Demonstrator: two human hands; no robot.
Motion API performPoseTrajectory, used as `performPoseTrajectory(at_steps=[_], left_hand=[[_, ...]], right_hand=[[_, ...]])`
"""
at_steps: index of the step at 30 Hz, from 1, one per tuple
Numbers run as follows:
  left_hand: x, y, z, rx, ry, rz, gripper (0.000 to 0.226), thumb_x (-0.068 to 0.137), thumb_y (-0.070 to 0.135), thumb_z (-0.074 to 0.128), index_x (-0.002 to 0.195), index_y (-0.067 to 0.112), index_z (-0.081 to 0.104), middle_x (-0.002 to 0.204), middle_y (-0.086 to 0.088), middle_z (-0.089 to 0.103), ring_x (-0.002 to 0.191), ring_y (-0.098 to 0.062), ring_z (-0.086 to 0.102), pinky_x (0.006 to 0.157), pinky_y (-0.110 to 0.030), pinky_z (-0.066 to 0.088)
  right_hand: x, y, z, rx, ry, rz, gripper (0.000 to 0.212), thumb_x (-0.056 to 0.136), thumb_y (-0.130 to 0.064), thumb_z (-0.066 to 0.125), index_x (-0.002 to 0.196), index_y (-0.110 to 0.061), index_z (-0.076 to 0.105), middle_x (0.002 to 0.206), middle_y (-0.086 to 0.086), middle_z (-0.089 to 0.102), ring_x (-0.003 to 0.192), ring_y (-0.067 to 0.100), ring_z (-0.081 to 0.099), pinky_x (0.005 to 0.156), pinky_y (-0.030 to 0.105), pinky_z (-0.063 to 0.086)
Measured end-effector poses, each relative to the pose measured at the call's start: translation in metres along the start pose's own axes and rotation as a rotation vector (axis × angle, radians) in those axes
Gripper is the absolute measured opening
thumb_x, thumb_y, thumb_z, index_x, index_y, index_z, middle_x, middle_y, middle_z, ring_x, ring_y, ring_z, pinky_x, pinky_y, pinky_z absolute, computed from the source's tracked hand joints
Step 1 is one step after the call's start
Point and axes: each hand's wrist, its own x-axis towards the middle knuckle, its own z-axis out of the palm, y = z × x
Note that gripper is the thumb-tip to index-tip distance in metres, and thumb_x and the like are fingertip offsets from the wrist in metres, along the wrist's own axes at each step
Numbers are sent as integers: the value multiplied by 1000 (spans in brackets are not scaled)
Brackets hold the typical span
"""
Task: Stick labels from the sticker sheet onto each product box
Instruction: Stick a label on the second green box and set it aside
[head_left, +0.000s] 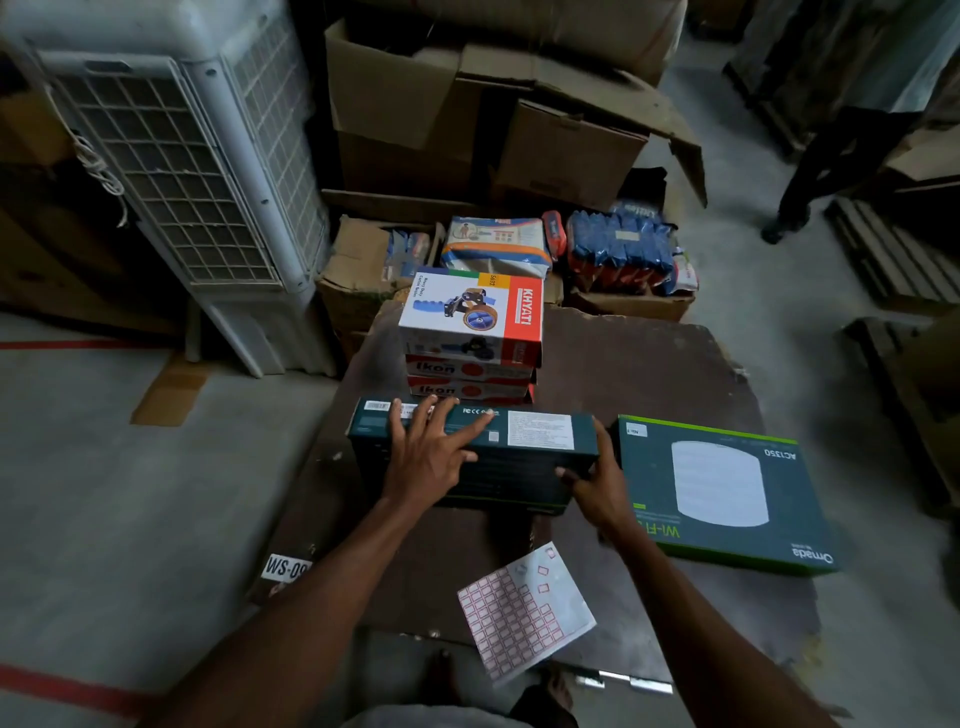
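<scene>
Teal box on edge, lengthwise left-right

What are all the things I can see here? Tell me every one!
dark teal box: one, standing on edge mid-table, held by both hands
flat teal box: one, green-edged, lying right of it
sticker sheet: one, white with red-bordered labels, near table edge
Khyati box: one, white and red, topping the stack
Ikon boxes: two, red and white, beneath it
table: one, dark brown
air cooler: one, white, on the left
cardboard cartons: several, brown, behind
left hand: fingers spread on the box's top
right hand: grips the box's right end
</scene>
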Motion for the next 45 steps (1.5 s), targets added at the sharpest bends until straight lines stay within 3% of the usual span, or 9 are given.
performPoseTrajectory(at_steps=[4,10,15,20,26,31,35,39,45], left_hand=[[3,4,6,7,16,-14,76,84,44,75,149,51,35,148,-8,51,140,-34,43,115,-68,17],[4,-5,5,-40,10,6,78,92,47,64,157,40,23,159,-3,39,150,-29,30,119,-67,13],[-10,-31,1,7,38,-148,75,90,58,61,155,46,26,162,6,33,153,-28,22,113,-72,-13],[-27,-42,7,-53,10,-240,75,91,56,60,155,51,20,166,9,24,155,-34,10,107,-74,29],[-27,-39,10,-75,-18,-285,73,93,54,59,155,52,20,166,12,21,156,-31,5,106,-72,30],[-27,-42,9,-214,24,-264,76,90,50,67,155,47,27,168,9,16,156,-27,5,110,-72,27],[-43,-49,9,-480,393,-252,100,85,19,79,162,23,15,170,-4,3,156,-28,12,118,-54,31],[-43,-56,9,-564,576,-252,100,86,17,78,159,7,10,168,-18,0,155,-37,11,116,-61,32],[-28,-82,5,-783,339,-305,88,93,48,66,161,29,13,166,7,24,152,-13,27,117,-58,33]], right_hand=[[-1,-16,0,-118,83,-180,102,83,-7,80,156,-49,21,160,-5,36,145,23,39,114,57,41],[-6,-52,34,-927,-121,-533,93,95,-56,60,157,-51,-9,172,2,-6,156,38,-5,122,62,1],[-3,-46,44,-1164,-171,-481,104,96,-31,66,155,-51,-17,170,6,-13,151,51,-15,118,72,-5],[-3,-60,59,-1150,-138,-456,96,90,-53,67,159,-44,-1,165,14,6,150,57,3,115,78,8],[0,-68,85,-1172,-238,-508,104,93,-56,63,151,-53,-23,168,10,-18,147,57,-21,108,84,-4],[0,-73,84,-1164,-200,-513,93,95,-46,64,155,-54,-7,163,12,12,148,57,5,107,86,5],[1,-74,73,-1113,-170,-543,88,95,-41,65,155,-56,2,158,8,20,144,50,17,107,86,5],[6,-76,59,-1040,-132,-581,86,97,-36,66,155,-58,7,155,5,28,142,44,25,106,86,10],[17,-75,29,-708,-61,-581,79,96,-36,62,155,-58,15,152,-4,37,127,27,42,104,78,28]])
